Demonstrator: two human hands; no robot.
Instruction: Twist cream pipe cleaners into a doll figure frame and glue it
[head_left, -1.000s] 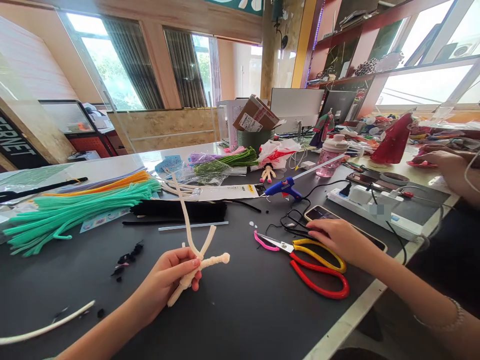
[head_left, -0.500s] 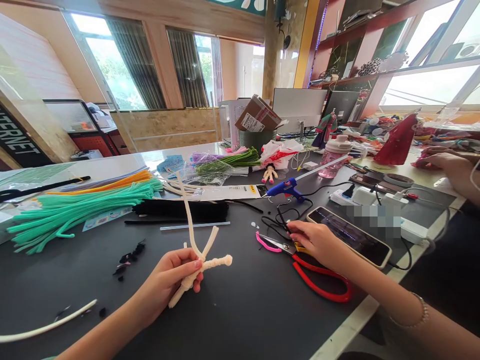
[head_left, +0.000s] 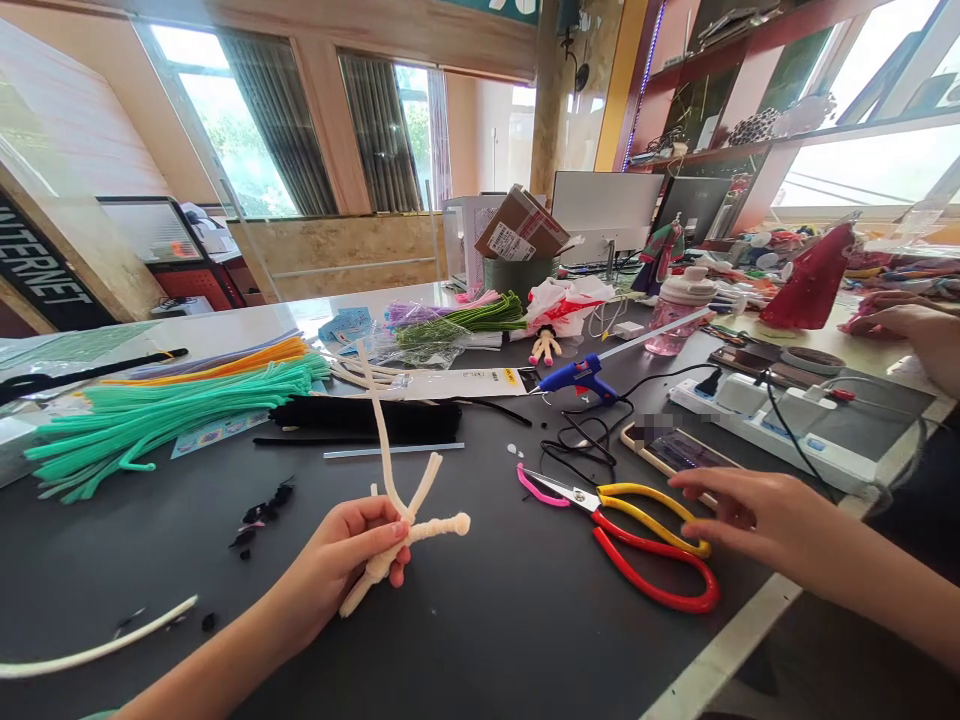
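My left hand (head_left: 337,550) is shut on a cream pipe-cleaner figure (head_left: 433,528), gripping it near the crossing of its twisted limbs, with one long strand rising above my fingers. My right hand (head_left: 765,520) hangs over the dark tabletop with its fingers apart, holding nothing. Its fingertips are just right of the yellow and red handles of a pair of scissors (head_left: 622,530). A phone (head_left: 679,450) lies just beyond those fingertips. A pink loop handle (head_left: 536,490) shows at the blade end of the scissors.
Bundles of green pipe cleaners (head_left: 165,410) and black ones (head_left: 364,420) lie left of a blue glue gun (head_left: 577,378). Cables run near a white power strip (head_left: 780,425). A loose cream strand (head_left: 97,640) lies at lower left. A co-worker's hand (head_left: 907,325) rests at far right.
My right hand has moved right, away from the scissors and off the phone, and its fingers have spread. My left hand still holds the figure. The view has shifted slightly.
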